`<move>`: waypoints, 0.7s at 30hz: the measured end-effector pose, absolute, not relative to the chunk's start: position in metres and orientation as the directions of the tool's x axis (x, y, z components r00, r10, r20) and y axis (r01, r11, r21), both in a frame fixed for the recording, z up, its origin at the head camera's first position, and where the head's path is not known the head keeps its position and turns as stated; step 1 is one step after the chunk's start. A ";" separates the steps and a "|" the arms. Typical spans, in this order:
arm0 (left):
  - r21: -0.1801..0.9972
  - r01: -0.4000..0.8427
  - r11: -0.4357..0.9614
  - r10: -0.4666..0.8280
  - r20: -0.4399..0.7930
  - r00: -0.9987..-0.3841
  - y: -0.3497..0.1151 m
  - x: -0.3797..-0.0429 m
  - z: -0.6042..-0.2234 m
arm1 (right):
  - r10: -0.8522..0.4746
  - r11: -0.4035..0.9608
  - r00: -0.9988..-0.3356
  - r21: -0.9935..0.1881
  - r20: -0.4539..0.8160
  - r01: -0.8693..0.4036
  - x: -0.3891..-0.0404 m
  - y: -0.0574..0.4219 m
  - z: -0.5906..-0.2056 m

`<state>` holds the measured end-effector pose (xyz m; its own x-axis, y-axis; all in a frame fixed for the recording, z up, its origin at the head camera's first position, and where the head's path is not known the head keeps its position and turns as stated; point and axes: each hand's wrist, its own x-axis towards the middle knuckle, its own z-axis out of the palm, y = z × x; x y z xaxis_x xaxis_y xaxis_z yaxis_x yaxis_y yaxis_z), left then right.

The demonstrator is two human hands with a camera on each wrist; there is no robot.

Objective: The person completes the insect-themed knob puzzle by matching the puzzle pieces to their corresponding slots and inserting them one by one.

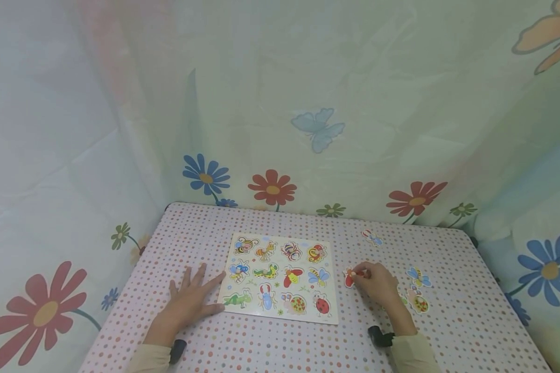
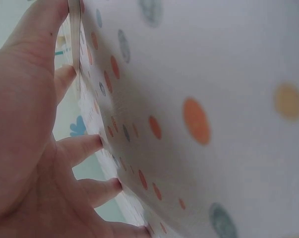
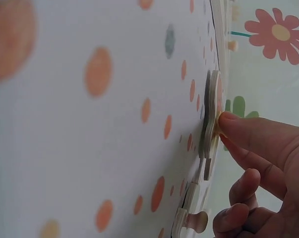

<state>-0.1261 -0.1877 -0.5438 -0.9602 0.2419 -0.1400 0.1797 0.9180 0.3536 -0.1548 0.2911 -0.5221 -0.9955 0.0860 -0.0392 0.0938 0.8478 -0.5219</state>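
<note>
pinching bug [image 1: 348, 278] with right hand [image 1: 378, 282], lower right; spreading left hand [image 1: 190, 300] wide against board [image 1: 310, 317], lower centre. could drop bug through a loosened pinch.

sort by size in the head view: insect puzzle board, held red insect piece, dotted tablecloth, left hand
1. Dotted tablecloth
2. Insect puzzle board
3. Left hand
4. Red insect piece, partly hidden

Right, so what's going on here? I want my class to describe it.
A person is working on a bug puzzle board. Their left hand, fingers spread, touches its left edge, while the right hand pinches a red insect piece beyond its right edge. More loose pieces, including a stag beetle piece and a blue-winged piece, lie on the dotted tabletop to the board's right.
</note>
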 end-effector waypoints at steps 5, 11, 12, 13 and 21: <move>0.346 0.175 0.922 0.237 -0.144 -0.961 -0.187 -0.125 -0.543 | 0.092 0.836 -0.995 -0.541 -0.030 0.094 -0.154 0.287 -0.520; 0.339 0.176 0.924 0.236 -0.143 -0.961 -0.187 -0.124 -0.542 | 0.071 0.829 -0.997 -0.555 -0.004 0.061 -0.156 0.279 -0.519; 0.340 0.173 0.924 0.234 -0.147 -0.961 -0.187 -0.124 -0.542 | 0.066 0.828 -0.998 -0.559 0.000 0.055 -0.157 0.278 -0.519; 0.339 0.173 0.925 0.234 -0.147 -0.961 -0.187 -0.124 -0.542 | 0.063 0.827 -0.998 -0.560 0.003 0.051 -0.157 0.275 -0.519; 0.325 0.177 0.929 0.234 -0.145 -0.961 -0.187 -0.125 -0.544 | 0.033 0.817 -0.999 -0.576 0.006 0.023 -0.161 0.254 -0.517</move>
